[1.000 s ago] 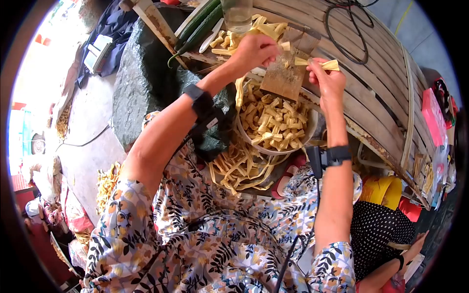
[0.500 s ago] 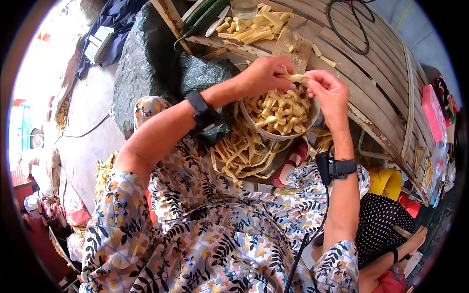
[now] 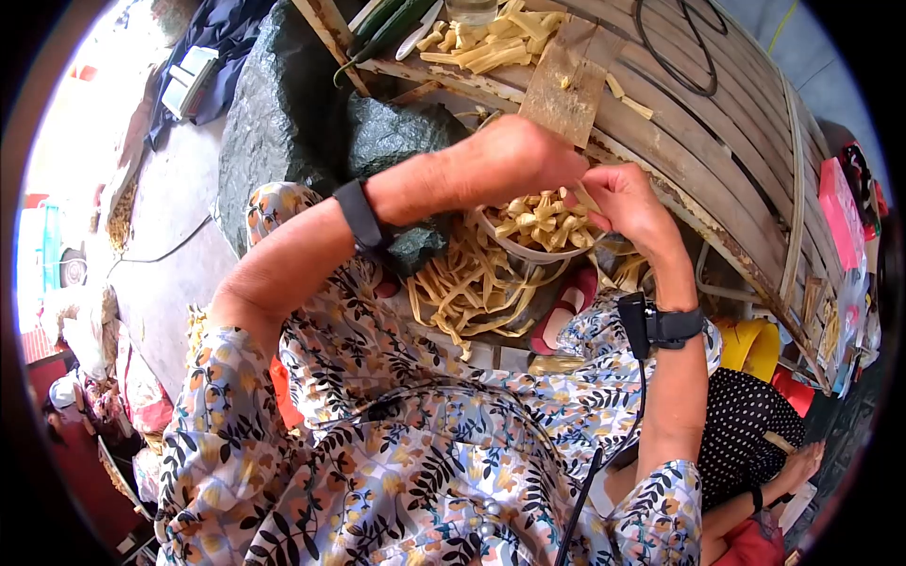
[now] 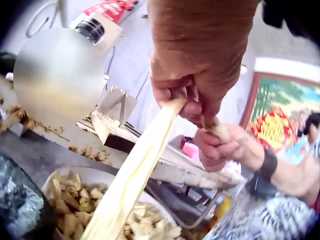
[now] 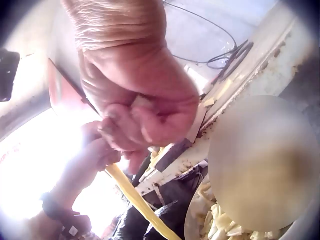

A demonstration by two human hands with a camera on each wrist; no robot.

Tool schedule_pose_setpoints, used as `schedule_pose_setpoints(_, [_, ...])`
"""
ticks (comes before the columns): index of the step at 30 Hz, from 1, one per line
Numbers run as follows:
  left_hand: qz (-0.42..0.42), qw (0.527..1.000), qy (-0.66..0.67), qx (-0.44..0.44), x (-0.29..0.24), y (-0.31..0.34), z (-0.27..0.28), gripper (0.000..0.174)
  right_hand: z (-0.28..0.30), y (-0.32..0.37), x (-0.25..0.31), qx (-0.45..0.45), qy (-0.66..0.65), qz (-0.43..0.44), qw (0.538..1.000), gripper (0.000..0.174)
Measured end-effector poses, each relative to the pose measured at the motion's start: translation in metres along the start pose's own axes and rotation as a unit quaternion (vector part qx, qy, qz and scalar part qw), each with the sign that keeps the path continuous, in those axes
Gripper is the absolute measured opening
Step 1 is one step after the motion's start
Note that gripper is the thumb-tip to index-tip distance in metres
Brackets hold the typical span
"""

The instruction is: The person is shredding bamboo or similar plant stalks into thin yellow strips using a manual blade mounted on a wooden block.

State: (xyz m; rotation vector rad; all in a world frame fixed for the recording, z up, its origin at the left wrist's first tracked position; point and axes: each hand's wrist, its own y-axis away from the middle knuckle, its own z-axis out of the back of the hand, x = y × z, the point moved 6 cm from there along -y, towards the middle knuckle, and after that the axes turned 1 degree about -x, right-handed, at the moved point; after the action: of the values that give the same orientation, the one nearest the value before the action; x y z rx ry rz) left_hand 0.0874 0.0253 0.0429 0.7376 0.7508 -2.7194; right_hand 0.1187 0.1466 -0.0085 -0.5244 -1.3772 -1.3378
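Lying at twelve o'clock, nearest me, is a tangle of loose strips, with a bowl of short yellow pieces just past it toward one. Over the bowl's far side, my left hand and right hand have their fingers curled tight on a pale yellow strip. Farther off, on the bench, I've a wooden board toward one o'clock and cucumbers at eleven.
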Motion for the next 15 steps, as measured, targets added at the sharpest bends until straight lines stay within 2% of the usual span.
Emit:
schedule_pose_setpoints(1, [-0.008,0.999,0.036,-0.012,0.000,-0.001,0.006,0.013,-0.005,0.004,0.004,0.030,-0.018,0.015,0.999,0.019])
schedule_pose_setpoints(3, [0.143,0.946,0.290,0.040,0.011,-0.002,0.009,0.013,-0.019,0.018,0.027,0.117,-0.173,0.091,0.974,0.022])
schedule_pose_setpoints(4, [0.202,0.897,0.388,0.062,0.012,0.000,0.009,0.015,-0.026,0.024,0.038,0.159,-0.247,0.128,0.947,0.023])
schedule_pose_setpoints(5, [0.221,0.876,0.427,0.041,0.012,0.001,0.009,0.019,-0.026,0.025,0.045,0.143,-0.290,0.164,0.932,0.030])
schedule_pose_setpoints(8, [0.257,0.827,0.501,-0.005,0.020,0.006,-0.012,0.027,0.006,0.023,0.055,0.111,-0.432,0.212,0.869,0.031])
schedule_pose_setpoints(9, [0.256,0.828,0.498,-0.014,0.017,0.002,-0.013,0.032,0.013,0.023,0.060,0.106,-0.459,0.224,0.853,0.025])
schedule_pose_setpoints(11, [0.247,0.751,0.610,0.053,0.004,-0.004,-0.022,0.032,0.017,0.026,0.067,-0.038,-0.263,0.246,0.932,0.022])
schedule_pose_setpoints(12, [0.241,0.704,0.662,0.087,-0.008,-0.007,-0.027,0.032,0.018,0.030,0.073,-0.111,-0.158,0.249,0.949,0.020])
schedule_pose_setpoints(13, [0.254,0.646,0.712,0.104,-0.016,-0.006,-0.036,0.035,0.020,0.033,0.077,-0.148,-0.065,0.227,0.960,0.021])
schedule_pose_setpoints(14, [0.223,0.617,0.746,0.115,-0.015,-0.003,-0.043,0.039,0.018,0.032,0.075,-0.149,-0.066,0.225,0.961,0.021])
schedule_pose_setpoints(15, [0.229,0.601,0.756,0.118,-0.010,-0.001,-0.046,0.040,0.015,0.029,0.071,-0.150,-0.067,0.224,0.961,0.022])
